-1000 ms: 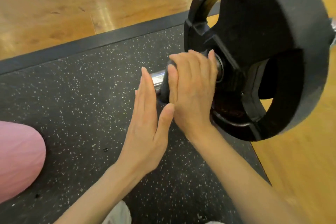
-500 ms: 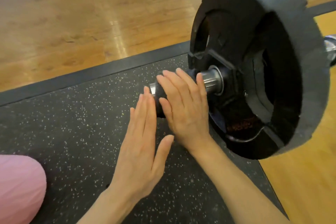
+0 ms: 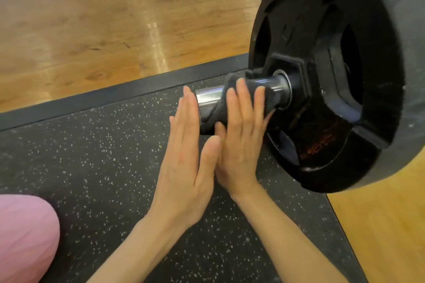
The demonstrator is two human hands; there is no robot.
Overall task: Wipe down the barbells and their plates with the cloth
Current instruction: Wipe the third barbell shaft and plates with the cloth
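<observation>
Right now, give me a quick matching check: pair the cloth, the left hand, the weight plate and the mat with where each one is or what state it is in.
Things:
1. cloth
2. left hand
3. weight plate
4. mat

States:
A. flat, fingers straight, against the bar's end
B. black with pale specks, under both hands
C. wrapped around the bar sleeve under the right hand
D. black, mounted on the bar

Pairs: 1-C, 2-A, 3-D, 4-B

Right hand (image 3: 241, 135): gripped a dark cloth (image 3: 232, 96) wrapped round the barbell sleeve (image 3: 208, 96).
Left hand (image 3: 184, 156): flat, fingers straight, against the sleeve's end.
Plate (image 3: 333, 71): black, upright, on the sleeve.
Floor: speckled mat (image 3: 92, 156), wood beyond.
</observation>
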